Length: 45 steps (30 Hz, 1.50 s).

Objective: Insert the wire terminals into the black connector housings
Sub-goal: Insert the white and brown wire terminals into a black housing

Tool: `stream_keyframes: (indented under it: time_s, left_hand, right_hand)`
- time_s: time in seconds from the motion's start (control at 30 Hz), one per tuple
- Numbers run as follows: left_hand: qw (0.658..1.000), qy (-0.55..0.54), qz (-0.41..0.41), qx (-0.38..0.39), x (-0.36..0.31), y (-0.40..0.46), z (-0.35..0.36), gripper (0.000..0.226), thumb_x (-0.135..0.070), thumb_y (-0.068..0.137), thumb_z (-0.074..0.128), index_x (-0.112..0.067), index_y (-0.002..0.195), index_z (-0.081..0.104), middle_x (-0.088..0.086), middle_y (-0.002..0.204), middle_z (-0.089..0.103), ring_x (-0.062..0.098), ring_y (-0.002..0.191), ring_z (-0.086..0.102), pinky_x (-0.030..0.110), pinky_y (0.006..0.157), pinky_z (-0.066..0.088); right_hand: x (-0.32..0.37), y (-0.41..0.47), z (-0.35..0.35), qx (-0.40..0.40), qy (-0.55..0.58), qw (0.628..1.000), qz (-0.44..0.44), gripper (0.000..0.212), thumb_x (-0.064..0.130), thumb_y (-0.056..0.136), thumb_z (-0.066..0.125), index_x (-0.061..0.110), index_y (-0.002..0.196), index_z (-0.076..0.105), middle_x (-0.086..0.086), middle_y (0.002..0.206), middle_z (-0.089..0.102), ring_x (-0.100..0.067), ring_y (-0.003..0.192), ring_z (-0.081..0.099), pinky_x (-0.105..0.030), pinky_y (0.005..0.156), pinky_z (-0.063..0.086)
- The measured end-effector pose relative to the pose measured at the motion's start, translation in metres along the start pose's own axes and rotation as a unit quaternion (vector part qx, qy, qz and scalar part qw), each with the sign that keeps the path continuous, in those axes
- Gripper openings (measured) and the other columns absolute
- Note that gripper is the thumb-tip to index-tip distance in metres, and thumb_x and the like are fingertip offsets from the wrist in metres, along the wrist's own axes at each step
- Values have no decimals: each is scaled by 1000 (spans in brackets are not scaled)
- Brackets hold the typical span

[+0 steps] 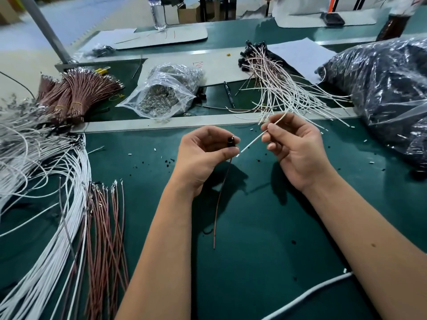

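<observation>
My left hand [203, 155] pinches a small black connector housing [231, 140] above the green mat. A brown wire [219, 199] hangs from the housing down toward me. My right hand [293, 148] pinches a white wire [254, 140] between thumb and fingers. The wire's lower tip points at the housing and ends just short of my left thumb. Loose white wires [46, 204] and brown wires [106, 222] with metal terminals lie fanned out on the left.
A pile of finished wires with black housings [272, 84] lies beyond my hands. A clear bag of metal parts [166, 91] sits behind a grey strip [161, 123]. A large bag of black housings [381, 88] fills the right. Bundled brown wires [76, 93] lie at the back left.
</observation>
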<state>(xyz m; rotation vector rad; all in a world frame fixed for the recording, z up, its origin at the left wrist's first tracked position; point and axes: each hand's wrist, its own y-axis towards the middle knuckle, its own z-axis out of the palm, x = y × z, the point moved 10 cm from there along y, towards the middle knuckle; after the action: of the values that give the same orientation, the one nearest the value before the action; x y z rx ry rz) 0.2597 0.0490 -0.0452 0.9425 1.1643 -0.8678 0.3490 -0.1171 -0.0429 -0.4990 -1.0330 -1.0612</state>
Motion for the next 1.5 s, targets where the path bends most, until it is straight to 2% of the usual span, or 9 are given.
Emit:
stream_keyframes:
  time_s: [0.27, 0.57, 0.8, 0.97, 1.27, 1.5]
  left_hand:
    - [999, -30, 35, 13, -8, 0, 2, 31, 23, 71, 74, -4, 82, 64, 8, 86, 76, 20, 79, 72, 27, 77, 57]
    - [1000, 24, 8, -10, -1, 4, -3, 40, 15, 69, 82, -11, 92, 62, 13, 89, 78, 22, 83, 75, 30, 79, 58]
    - [994, 109, -11, -13, 4, 5, -2, 29, 10, 70, 85, -8, 84, 67, 14, 88, 78, 22, 80, 74, 30, 77, 59]
    - [988, 152, -11, -12, 4, 5, -3, 25, 6, 70, 87, -8, 82, 71, 8, 83, 78, 18, 77, 74, 27, 74, 59]
    - [986, 168, -14, -8, 3, 5, -2, 22, 2, 71, 87, -9, 86, 76, 5, 83, 79, 20, 80, 76, 28, 78, 59]
    - [988, 153, -2, 4, -1, 5, 2, 21, -1, 74, 86, -15, 89, 79, 2, 85, 79, 14, 80, 75, 24, 76, 57]
  right_hand:
    - [14, -6, 7, -10, -94, 990, -103, 11, 4, 105, 53, 13, 101, 48, -16, 85, 73, -28, 62, 71, -27, 50, 54]
    - [24, -14, 8, -46, -132, 977, -160, 30, -7, 96, 63, 8, 110, 42, -20, 89, 67, -28, 66, 73, -31, 53, 58]
    - [28, -13, 2, -65, -132, 974, -175, 32, -3, 96, 65, 9, 109, 40, -15, 87, 71, -29, 69, 75, -31, 54, 58]
    - [30, -13, -3, -86, -127, 971, -184, 31, -4, 95, 65, 11, 106, 40, -20, 90, 69, -28, 68, 75, -31, 54, 58]
    - [24, -12, 1, -70, -146, 971, -175, 32, -5, 96, 65, 10, 108, 39, -15, 86, 68, -29, 68, 75, -31, 53, 58]
    - [22, -10, -1, -69, -131, 977, -152, 30, -4, 95, 66, 11, 104, 41, -17, 89, 69, -28, 71, 76, -29, 56, 59]
